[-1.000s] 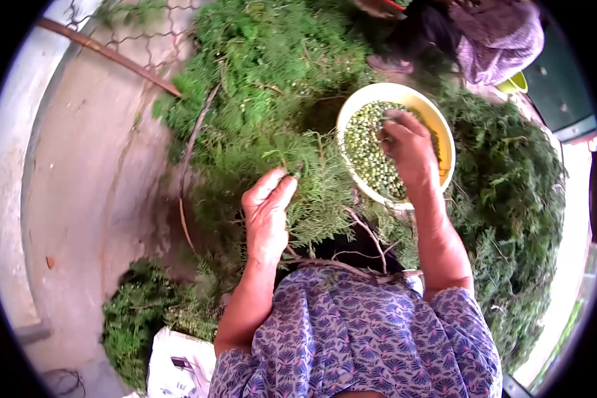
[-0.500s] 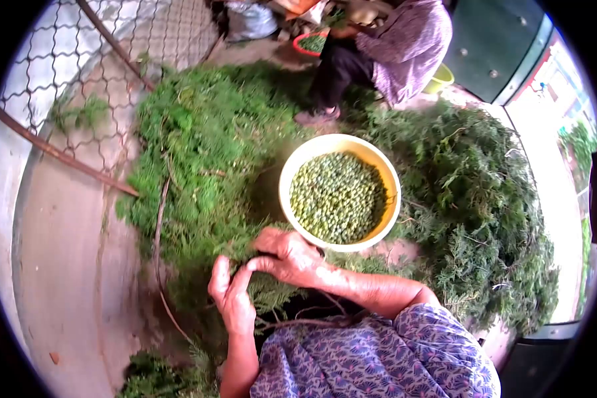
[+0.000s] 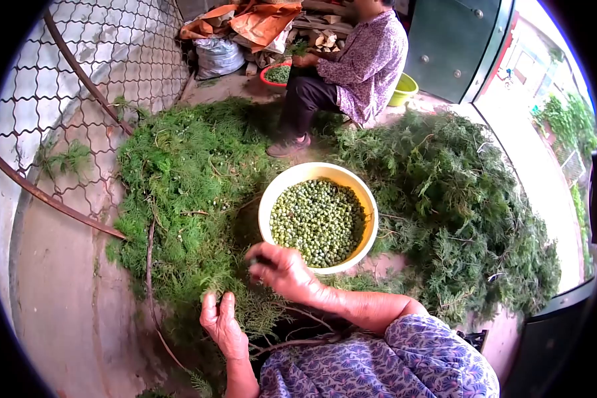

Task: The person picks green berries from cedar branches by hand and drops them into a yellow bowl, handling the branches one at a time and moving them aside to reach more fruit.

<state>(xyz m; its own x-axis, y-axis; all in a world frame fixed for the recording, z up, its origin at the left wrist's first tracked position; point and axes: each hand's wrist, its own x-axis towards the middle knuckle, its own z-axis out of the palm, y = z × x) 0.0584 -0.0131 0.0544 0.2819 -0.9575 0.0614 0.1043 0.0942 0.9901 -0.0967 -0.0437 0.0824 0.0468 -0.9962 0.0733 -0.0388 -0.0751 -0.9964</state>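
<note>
My left hand (image 3: 224, 326) is low in the view, thumb and forefinger pinched at the tip of a feathery evergreen sprig (image 3: 211, 282). Up and to its right, my right hand (image 3: 282, 270) has its fingers curled around something small and dark at the fingertips; I cannot tell what it is. That hand overlaps the lower left rim of a yellow basin (image 3: 373, 233). Small round green cones (image 3: 317, 222) fill much of the basin. Cut evergreen branches (image 3: 179, 172) lie around it, and a bare stem crosses near my lap.
Across from me a person (image 3: 368, 63) sits with hands near a red basin (image 3: 276, 73) of green bits. A lime-green basin (image 3: 403, 90) stands behind them. More branches (image 3: 458, 199) are heaped at right. Wire mesh (image 3: 79, 113) lines the left; sacks (image 3: 219, 57) and firewood stand at the back.
My hands, close together before, are now apart, with the right one nearer the basin's rim. The camera view has tilted up, showing more of the seated person and the sacks.
</note>
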